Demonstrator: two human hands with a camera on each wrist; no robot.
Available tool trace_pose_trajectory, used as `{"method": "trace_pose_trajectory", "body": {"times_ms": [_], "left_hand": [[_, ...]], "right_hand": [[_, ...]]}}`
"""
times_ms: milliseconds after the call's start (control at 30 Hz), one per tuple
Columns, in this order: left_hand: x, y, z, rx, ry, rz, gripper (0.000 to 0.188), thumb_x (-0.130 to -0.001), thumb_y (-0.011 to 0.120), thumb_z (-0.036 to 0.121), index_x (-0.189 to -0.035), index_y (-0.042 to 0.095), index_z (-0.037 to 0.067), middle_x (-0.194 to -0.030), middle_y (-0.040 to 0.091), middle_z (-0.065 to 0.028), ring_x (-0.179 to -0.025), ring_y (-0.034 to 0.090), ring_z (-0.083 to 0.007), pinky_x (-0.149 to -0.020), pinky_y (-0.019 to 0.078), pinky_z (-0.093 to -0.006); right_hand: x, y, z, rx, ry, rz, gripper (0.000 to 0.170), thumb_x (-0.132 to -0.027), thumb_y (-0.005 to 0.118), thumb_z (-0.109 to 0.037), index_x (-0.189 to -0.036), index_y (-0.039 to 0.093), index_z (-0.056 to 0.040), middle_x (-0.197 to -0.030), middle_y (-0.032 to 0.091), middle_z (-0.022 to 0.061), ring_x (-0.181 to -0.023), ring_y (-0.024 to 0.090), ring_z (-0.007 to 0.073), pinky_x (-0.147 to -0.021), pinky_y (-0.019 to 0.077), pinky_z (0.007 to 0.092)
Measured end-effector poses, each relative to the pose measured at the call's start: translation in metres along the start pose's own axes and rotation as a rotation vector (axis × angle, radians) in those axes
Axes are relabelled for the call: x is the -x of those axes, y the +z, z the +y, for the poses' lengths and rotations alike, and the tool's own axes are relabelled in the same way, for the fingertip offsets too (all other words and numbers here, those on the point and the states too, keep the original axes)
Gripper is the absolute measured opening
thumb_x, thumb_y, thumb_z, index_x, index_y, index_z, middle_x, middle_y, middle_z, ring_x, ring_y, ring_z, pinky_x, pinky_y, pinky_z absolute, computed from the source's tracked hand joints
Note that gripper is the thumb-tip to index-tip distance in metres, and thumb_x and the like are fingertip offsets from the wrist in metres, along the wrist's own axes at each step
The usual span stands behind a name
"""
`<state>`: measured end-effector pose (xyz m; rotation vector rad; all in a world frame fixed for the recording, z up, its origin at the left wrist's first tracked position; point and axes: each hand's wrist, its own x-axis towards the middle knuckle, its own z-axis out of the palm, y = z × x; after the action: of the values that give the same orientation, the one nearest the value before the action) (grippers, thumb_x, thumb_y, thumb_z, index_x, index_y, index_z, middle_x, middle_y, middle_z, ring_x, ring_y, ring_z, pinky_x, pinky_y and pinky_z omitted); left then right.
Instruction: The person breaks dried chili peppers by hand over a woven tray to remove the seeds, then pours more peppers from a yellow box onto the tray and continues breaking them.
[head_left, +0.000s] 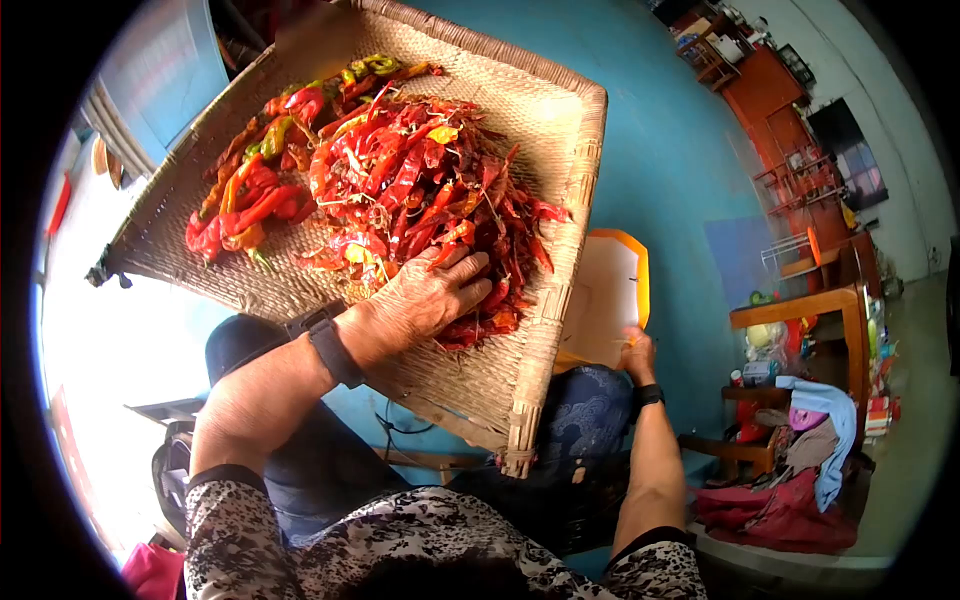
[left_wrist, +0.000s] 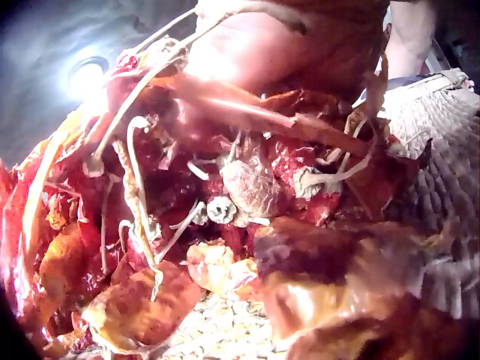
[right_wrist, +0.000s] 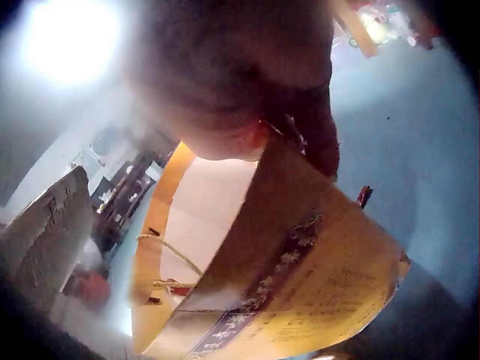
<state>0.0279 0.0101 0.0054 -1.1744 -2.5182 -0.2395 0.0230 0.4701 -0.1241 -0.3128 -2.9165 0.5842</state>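
A heap of dried red chili peppers (head_left: 400, 180) lies in a woven basket tray (head_left: 545, 110) over the lap. My left hand (head_left: 425, 295) is at the near side of the heap, its bent fingers gripping into the peppers, fingertips hidden. Close up in the left wrist view are shrivelled peppers (left_wrist: 315, 262) with dry stems, below the hand. To the right of the tray, my right hand (head_left: 638, 357) pinches the rim of a yellow paper bag (head_left: 641, 290). The right wrist view shows the bag (right_wrist: 330, 277) with its mouth spread, a pale inside and a string handle (right_wrist: 176, 253).
Less dried, partly green peppers (head_left: 260, 185) lie at the tray's left side. On the right stands a wooden chair (head_left: 855, 340) heaped with clothes and other items. Wooden furniture (head_left: 770, 110) lines the far wall, beyond the blue floor (head_left: 660, 130).
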Motion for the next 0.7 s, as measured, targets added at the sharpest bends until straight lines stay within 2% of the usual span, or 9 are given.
{"method": "trace_pose_trajectory", "body": {"times_ms": [67, 167, 200, 233, 300, 500, 567, 633, 700], "left_hand": [[0.001, 0.007, -0.001, -0.014, -0.007, 0.045, 0.036, -0.084, 0.051, 0.018, -0.117, 0.061, 0.012, -0.127, 0.054, -0.0098, -0.117, 0.048, -0.0242, -0.099, 0.0383, -0.0367], [0.0, 0.004, 0.0, 0.06, -0.02, 0.04, 0.035, -0.083, 0.052, 0.016, -0.117, 0.061, 0.012, -0.126, 0.054, -0.0104, -0.117, 0.049, -0.0239, -0.099, 0.0386, -0.0371], [0.0, 0.002, 0.0, 0.066, -0.023, 0.049, 0.034, -0.084, 0.054, 0.014, -0.117, 0.061, 0.011, -0.127, 0.054, -0.0112, -0.115, 0.051, -0.0255, -0.097, 0.0414, -0.038], [0.001, 0.0, -0.001, 0.045, 0.002, 0.043, 0.034, -0.084, 0.054, 0.014, -0.117, 0.061, 0.011, -0.127, 0.054, -0.0112, -0.115, 0.051, -0.0255, -0.097, 0.0414, -0.038], [0.001, -0.002, -0.001, 0.204, -0.096, -0.014, 0.032, -0.082, 0.062, 0.011, -0.113, 0.062, 0.007, -0.126, 0.053, -0.0155, -0.114, 0.052, -0.0327, -0.093, 0.0475, -0.0389], [0.0, -0.014, 0.008, 0.251, -0.1, -0.045, 0.036, -0.079, 0.065, 0.007, -0.115, 0.06, 0.006, -0.127, 0.051, -0.0178, -0.116, 0.05, -0.0344, -0.097, 0.0444, -0.0399], [0.004, -0.022, 0.015, 0.226, -0.05, -0.014, 0.032, -0.082, 0.061, 0.008, -0.113, 0.06, 0.007, -0.125, 0.052, -0.0165, -0.116, 0.049, -0.034, -0.098, 0.0425, -0.0407], [0.006, -0.033, 0.024, 0.27, -0.099, -0.052, 0.032, -0.08, 0.06, 0.005, -0.112, 0.058, 0.006, -0.128, 0.05, -0.0176, -0.116, 0.048, -0.0351, -0.099, 0.0417, -0.0416], [0.008, -0.036, 0.025, 0.293, -0.095, -0.052, 0.031, -0.081, 0.059, 0.004, -0.112, 0.058, 0.006, -0.128, 0.05, -0.0175, -0.115, 0.049, -0.0354, -0.097, 0.0431, -0.0413]], "right_hand": [[0.007, -0.007, -0.015, -0.093, 0.119, -0.143, 0.03, -0.075, 0.053, 0.005, -0.099, 0.066, -0.008, -0.083, 0.068, 0.0112, -0.077, 0.065, 0.0214, -0.072, 0.052, 0.0329], [0.018, -0.018, -0.038, -0.369, 0.311, -0.204, 0.03, -0.079, 0.05, 0.007, -0.099, 0.067, -0.0066, -0.089, 0.07, 0.015, -0.08, 0.067, 0.0256, -0.072, 0.0524, 0.0346], [0.025, -0.015, -0.034, -0.308, 0.098, -0.096, 0.03, -0.079, 0.048, 0.005, -0.099, 0.067, -0.0062, -0.089, 0.07, 0.0148, -0.08, 0.067, 0.0258, -0.073, 0.0524, 0.0351], [0.025, -0.007, -0.025, -0.335, 0.104, -0.076, 0.03, -0.079, 0.048, 0.005, -0.099, 0.067, -0.0062, -0.089, 0.07, 0.0148, -0.08, 0.067, 0.0258, -0.073, 0.0524, 0.0351], [0.023, 0.018, 0.003, -0.281, -0.148, 0.003, 0.029, -0.079, 0.05, 0.003, -0.1, 0.067, -0.006, -0.093, 0.07, 0.0165, -0.084, 0.067, 0.0298, -0.076, 0.0522, 0.0356], [0.019, -0.009, -0.049, -0.236, 0.072, 0.015, 0.025, -0.079, 0.053, 0.002, -0.098, 0.069, -0.0041, -0.095, 0.069, 0.0193, -0.092, 0.066, 0.0329, -0.08, 0.0514, 0.0388], [0.014, -0.001, -0.041, -0.176, -0.084, 0.103, 0.02, -0.081, 0.054, -0.006, -0.096, 0.069, -0.0036, -0.096, 0.068, 0.0215, -0.092, 0.066, 0.0348, -0.081, 0.0512, 0.0415], [0.011, 0.001, -0.04, -0.018, 0.01, -0.099, 0.019, -0.081, 0.053, -0.015, -0.088, 0.069, -0.0063, -0.094, 0.066, 0.0216, -0.093, 0.064, 0.0378, -0.081, 0.0508, 0.0438], [0.007, 0.009, -0.034, 0.015, 0.012, -0.092, 0.02, -0.082, 0.054, -0.019, -0.083, 0.068, -0.0053, -0.094, 0.065, 0.021, -0.094, 0.062, 0.0386, -0.081, 0.05, 0.0453]]}}
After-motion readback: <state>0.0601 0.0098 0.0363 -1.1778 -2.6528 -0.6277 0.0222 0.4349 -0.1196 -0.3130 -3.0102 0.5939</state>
